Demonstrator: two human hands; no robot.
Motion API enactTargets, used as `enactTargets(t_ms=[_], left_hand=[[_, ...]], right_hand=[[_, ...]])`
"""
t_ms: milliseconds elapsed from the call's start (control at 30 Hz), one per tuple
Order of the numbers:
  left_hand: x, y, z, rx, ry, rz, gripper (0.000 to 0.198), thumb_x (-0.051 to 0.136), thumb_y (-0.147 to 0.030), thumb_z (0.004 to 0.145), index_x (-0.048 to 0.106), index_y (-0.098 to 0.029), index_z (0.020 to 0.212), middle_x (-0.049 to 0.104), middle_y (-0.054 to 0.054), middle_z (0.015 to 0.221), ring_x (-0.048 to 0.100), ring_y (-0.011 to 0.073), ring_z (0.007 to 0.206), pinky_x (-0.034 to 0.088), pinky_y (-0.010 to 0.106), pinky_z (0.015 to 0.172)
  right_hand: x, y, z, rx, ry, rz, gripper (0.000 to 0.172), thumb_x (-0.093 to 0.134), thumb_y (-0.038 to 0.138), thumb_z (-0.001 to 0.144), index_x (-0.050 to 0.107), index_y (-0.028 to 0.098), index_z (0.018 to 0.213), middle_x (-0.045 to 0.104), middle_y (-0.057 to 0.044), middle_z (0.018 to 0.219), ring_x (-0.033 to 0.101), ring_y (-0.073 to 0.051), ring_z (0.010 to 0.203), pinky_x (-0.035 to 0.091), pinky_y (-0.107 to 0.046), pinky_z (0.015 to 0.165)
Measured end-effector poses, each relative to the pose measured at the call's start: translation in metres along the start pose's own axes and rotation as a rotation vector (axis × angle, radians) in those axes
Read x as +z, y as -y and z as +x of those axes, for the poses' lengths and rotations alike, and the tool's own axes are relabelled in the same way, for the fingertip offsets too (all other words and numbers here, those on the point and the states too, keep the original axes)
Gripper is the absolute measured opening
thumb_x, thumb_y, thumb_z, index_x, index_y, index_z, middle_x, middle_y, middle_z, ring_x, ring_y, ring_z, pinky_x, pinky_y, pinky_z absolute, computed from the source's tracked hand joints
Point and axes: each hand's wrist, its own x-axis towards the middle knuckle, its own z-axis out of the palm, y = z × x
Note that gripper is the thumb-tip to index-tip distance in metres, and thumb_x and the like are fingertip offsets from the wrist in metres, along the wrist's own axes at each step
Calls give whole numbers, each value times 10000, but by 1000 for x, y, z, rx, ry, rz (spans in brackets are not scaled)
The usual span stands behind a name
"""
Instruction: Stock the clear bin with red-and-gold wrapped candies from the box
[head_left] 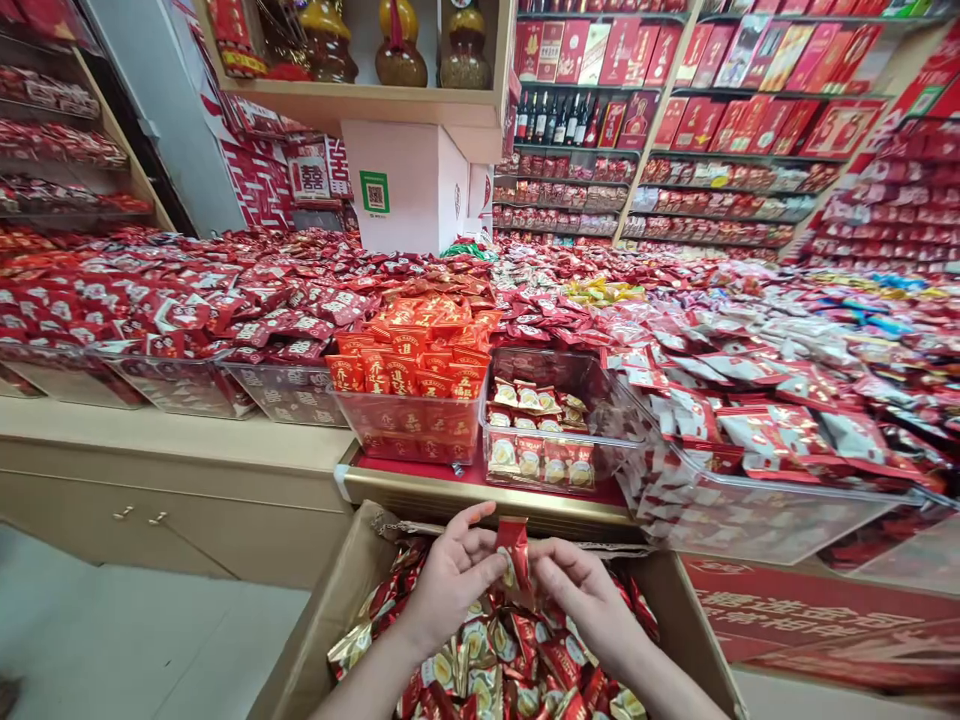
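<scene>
Between my hands is a small red candy packet (513, 548), held upright over an open cardboard box (313, 625). My left hand (457, 565) pinches its left side with the thumb and fingers. On the other side, my right hand (574, 585) grips the packet's right edge. Loose red and gold candy packets (487, 655) fill the box below. Just beyond it stands a clear plastic bin (559, 478), partly filled with neat rows of similar packets (536, 400).
An orange-red packet bin (409, 430) adjoins on the left, and a large bin of white and red packets (780, 515) on the right. A gold-edged counter ledge (480, 500) borders the box. Shelves of boxes and bottles (562, 120) line the back.
</scene>
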Motion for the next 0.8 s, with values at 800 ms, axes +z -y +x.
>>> enactTargets(t_ms=[800], left_hand=[[-15,41,0,-192,101,166,291,589,-406,712,465,-166,821,628,-3,683,550,86,550,362,212,524]], right_hand=[[-16,150,27,-572,-175,-957,76,511,269,800,514,207,843,620,-26,816,570,-129,724,432,-230,613]])
